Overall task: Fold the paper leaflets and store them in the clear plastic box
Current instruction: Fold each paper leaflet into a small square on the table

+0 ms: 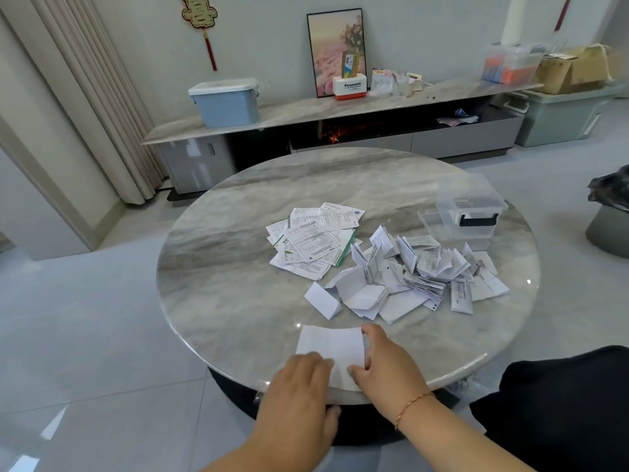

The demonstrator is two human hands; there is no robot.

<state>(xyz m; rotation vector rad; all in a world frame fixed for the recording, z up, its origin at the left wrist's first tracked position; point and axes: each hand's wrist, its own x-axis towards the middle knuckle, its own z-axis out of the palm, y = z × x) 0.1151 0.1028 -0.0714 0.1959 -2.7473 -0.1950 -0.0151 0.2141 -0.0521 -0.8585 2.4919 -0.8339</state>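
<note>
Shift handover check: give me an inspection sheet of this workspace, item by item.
Surface: round marble table, glossy.
Job's things: flat pile of unfolded leaflets at centre; heap of folded leaflets to its right; one white leaflet at the near edge; clear plastic box at far right, its lid lying beside it.
Clutter: nothing seen on the table beyond these.
Grips: left hand rests on the leaflet's near left corner; right hand holds its right edge, thumb on top.
Cables: nothing seen.
Surroundings: low marble cabinet with blue storage bin, framed picture, cardboard boxes; curtain at left.
</note>
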